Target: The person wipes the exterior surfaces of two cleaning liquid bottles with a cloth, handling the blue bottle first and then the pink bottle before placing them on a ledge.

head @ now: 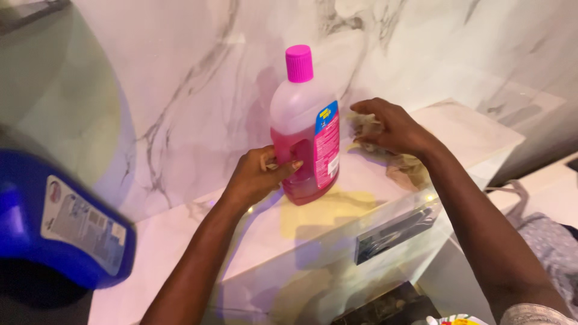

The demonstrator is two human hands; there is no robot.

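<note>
A clear plastic bottle (306,129) with a bright pink cap, about half full of pink liquid, stands upright on a white marble ledge (265,225). My left hand (256,174) grips the bottle through its handle cut-out at the lower left side. To the right of the bottle, my right hand (391,127) presses a crumpled pale cloth (409,165) onto the ledge near the wall. The cloth lies partly under my hand and wrist.
A blue container (66,222) with a pale label looms blurred at the near left. A marble wall (180,90) rises behind the ledge. A dark rectangular panel (394,232) sits in the glossy front below. Grey patterned fabric (551,241) lies at the far right.
</note>
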